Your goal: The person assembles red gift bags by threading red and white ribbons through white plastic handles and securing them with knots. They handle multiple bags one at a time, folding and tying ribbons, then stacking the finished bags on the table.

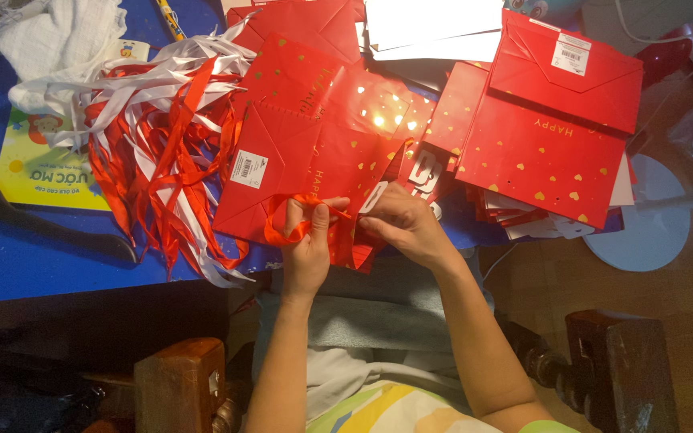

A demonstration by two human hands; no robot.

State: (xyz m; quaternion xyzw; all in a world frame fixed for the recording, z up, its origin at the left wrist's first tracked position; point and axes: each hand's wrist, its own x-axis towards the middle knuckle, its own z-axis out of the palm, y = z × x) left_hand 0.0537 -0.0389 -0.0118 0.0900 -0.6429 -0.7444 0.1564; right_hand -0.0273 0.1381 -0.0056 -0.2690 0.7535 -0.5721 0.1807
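left hand (pixel 308 244): fingers closed, pinching a red ribbon (pixel 286 231) at the near edge of the flattened bag; thumb and fingertips together on the ribbon loop
right hand (pixel 404 224): fingers curled together, gripping the near edge of the same bag just right of the left hand; a white strip shows beside the fingertips, can't tell if held
red ribbon: short loop, curls out left of the left hand, lies on the bag's lower edge
flattened red gift bag (pixel 306 152): lies flat on the blue table (pixel 42 256), gold hearts and gold lettering, white barcode sticker on its left part; near edge reaches over the table edge to the hands
ribbon pile (pixel 162 136): loose red and white ribbons, left of the bag, touching its left side, some hang off the table edge
stack of red bags (pixel 543 152): right of the hands, several flat bags overlapping, top one folded with white sticker
white cloth (pixel 66 40): far left corner, behind ribbon pile
yellow booklet (pixel 38 164): left, partly under ribbons
white paper sheets (pixel 431 28): top centre, behind bags
wooden chair arms (pixel 182 385): below the table, either side of the person's lap
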